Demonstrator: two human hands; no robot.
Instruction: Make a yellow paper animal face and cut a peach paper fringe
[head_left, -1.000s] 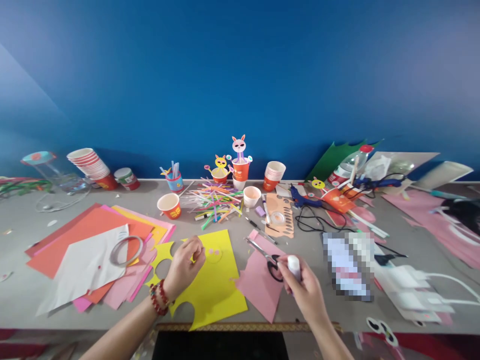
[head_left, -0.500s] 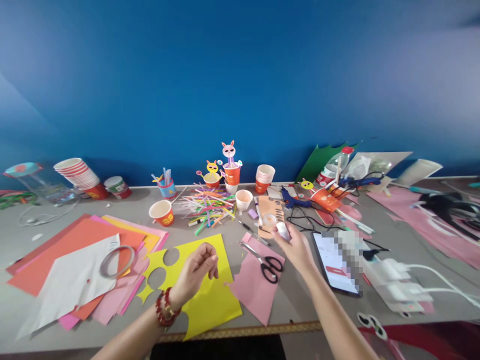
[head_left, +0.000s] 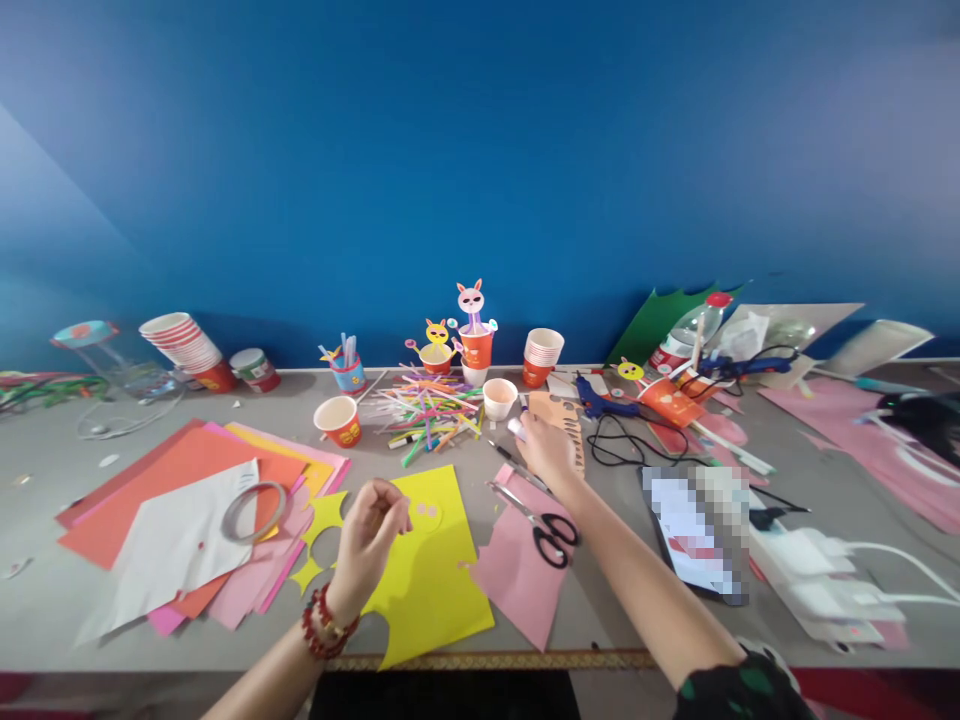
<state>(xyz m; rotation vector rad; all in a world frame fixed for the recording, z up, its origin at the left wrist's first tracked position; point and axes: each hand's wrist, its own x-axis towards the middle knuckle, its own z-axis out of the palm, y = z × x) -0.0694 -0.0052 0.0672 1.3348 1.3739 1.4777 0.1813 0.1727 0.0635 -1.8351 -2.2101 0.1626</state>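
My left hand [head_left: 373,530] is raised over the yellow paper sheet [head_left: 444,590], its fingers curled in; whatever may be between them is hidden. Beside it, on the sheet, lies a yellow paper disc [head_left: 426,514] with small pale pink pieces. With my right hand [head_left: 551,450] I grip a small white cylinder [head_left: 517,428] over the tan cut-out card [head_left: 553,405]; most of it is covered by my fingers. Black-handled scissors [head_left: 546,530] rest on pink paper [head_left: 517,590] below my right forearm. A dark pen [head_left: 514,460] lies left of that hand.
Loose coloured straws [head_left: 431,412] are heaped between paper cups [head_left: 337,420]. Behind them stand animal-faced cup figures [head_left: 475,350]. A blue glue gun [head_left: 600,400] with its cord, a phone [head_left: 694,530] and a power strip [head_left: 832,580] are at right. Tape [head_left: 255,512] sits on papers at left.
My right hand has moved left and slightly up with the white cylinder, onto the tan card. My left hand has shifted a little left, uncovering the yellow disc. The whole view has shifted slightly.
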